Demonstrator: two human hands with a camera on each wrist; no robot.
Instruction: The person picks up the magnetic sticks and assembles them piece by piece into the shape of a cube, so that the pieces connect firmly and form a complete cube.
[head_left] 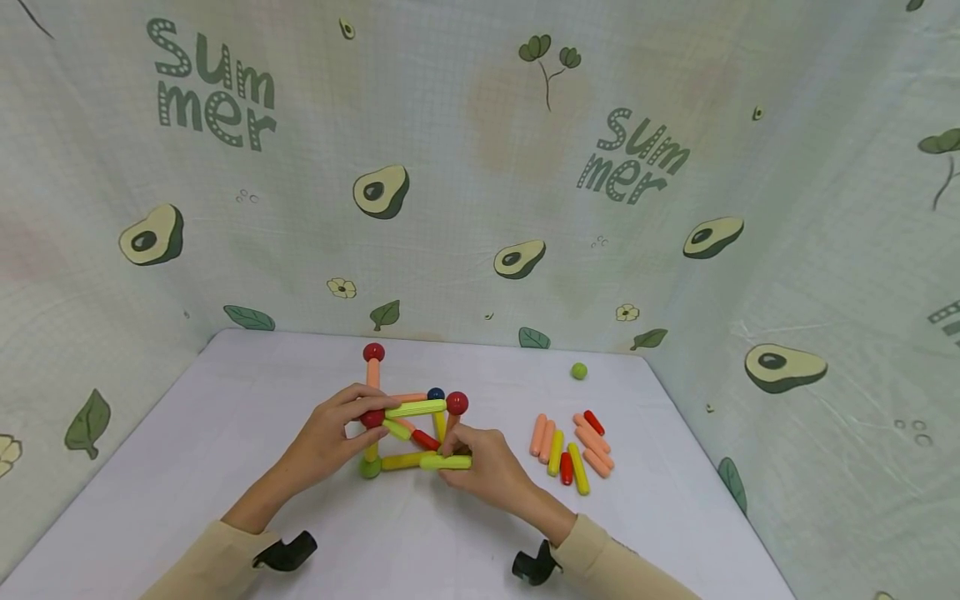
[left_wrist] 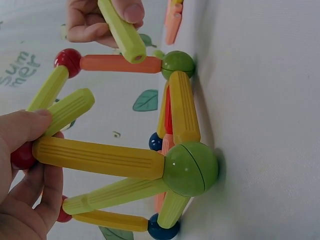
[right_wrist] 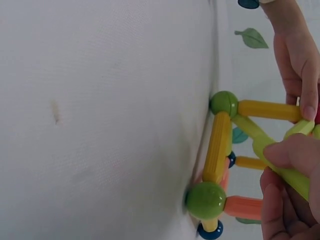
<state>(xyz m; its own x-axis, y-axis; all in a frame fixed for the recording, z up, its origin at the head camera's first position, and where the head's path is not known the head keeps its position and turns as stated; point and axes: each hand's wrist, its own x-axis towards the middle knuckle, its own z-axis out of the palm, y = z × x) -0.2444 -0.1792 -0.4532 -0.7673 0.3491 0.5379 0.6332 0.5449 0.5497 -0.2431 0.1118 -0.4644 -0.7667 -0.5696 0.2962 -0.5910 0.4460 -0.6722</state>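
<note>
A frame of coloured sticks and balls, like a magnetic building set, stands on the table. My left hand (head_left: 326, 429) grips its near-left upper corner, fingers and thumb around a red ball (left_wrist: 22, 156). From that ball juts a short light green stick (left_wrist: 70, 110) with a free end, and a yellow stick (left_wrist: 100, 157) leads down to a green ball (left_wrist: 191, 169). In front of the frame's right side, my right hand (head_left: 487, 467) pinches another light green stick (head_left: 446, 462), apart from the frame in the left wrist view. A second red ball (head_left: 457, 402) tops the right corner.
To the right lie several loose sticks: orange (head_left: 538, 434), yellow (head_left: 578, 468) and red (head_left: 566, 468). Farther back sits a lone green ball (head_left: 579, 371). Above the frame's far left rises an orange stick (head_left: 373, 373) with a red ball (head_left: 373, 352). Printed cloth (head_left: 450, 108) walls the white table.
</note>
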